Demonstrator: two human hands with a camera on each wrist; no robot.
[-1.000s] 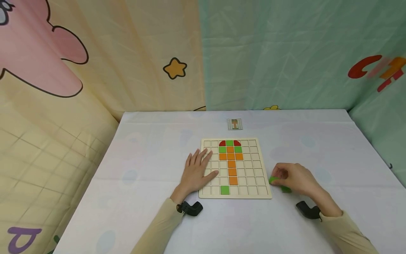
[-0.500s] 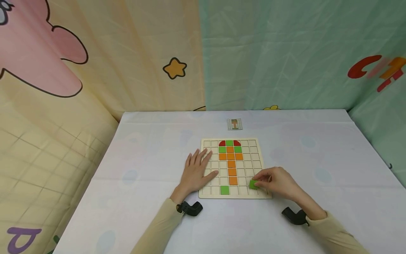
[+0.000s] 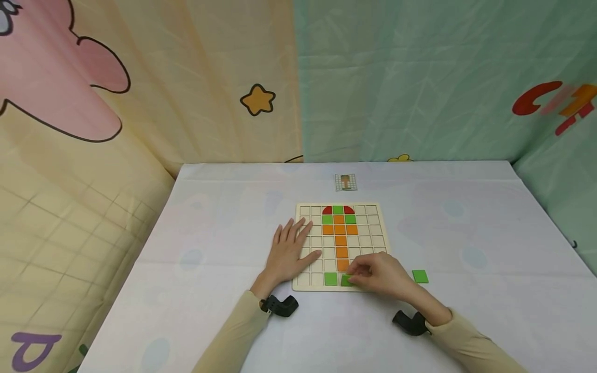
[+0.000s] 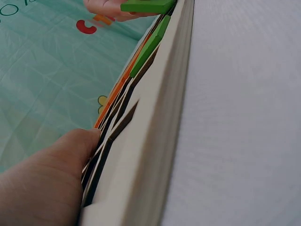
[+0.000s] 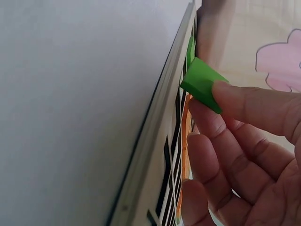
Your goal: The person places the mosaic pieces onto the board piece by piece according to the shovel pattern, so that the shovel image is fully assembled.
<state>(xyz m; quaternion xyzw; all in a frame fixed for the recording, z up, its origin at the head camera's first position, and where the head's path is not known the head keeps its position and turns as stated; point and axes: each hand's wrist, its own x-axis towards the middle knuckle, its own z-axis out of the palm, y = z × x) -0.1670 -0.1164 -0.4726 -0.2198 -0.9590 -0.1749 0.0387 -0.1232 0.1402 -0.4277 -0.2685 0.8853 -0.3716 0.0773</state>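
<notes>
A wooden grid board [image 3: 373, 254] lies on the table with orange, green and red tiles set in its cells. My left hand [image 3: 290, 254] rests flat on the board's left side, fingers spread. Between thumb and fingers, my right hand [image 3: 384, 274] pinches a green square tile [image 5: 203, 84] over the board's near row. In the head view that tile is just right of a green tile [image 3: 330, 279] lying in the near row, below the orange column [image 3: 341, 252]. The right wrist view shows the pinched tile tilted at the board's edge.
One loose green tile [image 3: 420, 276] lies on the table right of the board. Behind the board is a small pattern card [image 3: 345, 182]. Printed curtains stand along the table's back and sides.
My right hand has carried the green tile leftward from beside the board to its near row, uncovering the loose green tile. The left hand has stayed still.
</notes>
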